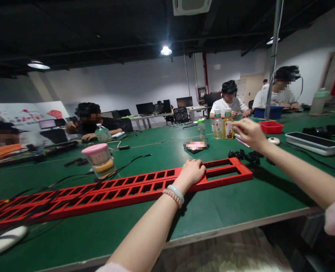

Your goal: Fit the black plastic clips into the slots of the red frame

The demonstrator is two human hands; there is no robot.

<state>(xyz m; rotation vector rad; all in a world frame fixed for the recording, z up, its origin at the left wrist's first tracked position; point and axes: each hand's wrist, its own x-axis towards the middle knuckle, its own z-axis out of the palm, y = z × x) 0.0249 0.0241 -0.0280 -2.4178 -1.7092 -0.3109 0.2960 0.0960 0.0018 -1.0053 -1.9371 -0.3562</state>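
A long red slotted frame (145, 189) lies flat across the green table, running from the left edge of the view to right of the middle. My left hand (192, 172) rests on it near its right end, fingers curled over the bars. My right hand (251, 132) is raised above the table, its fingertips pinched together beside a yellow drink bottle (228, 124). Whether they touch the bottle, or hold something small, cannot be made out. Another bottle (218, 125) stands just left of it. Black clamp-like parts (245, 155) lie beyond the frame's right end.
A pink-lidded jar (99, 160) stands behind the frame, with black cables (71, 176) crossing the frame's left part. A white mouse (7, 240) lies front left. Farther right are a red tray (271, 127), a blue bin (268, 112) and a pole (273, 56). Several people sit around the table.
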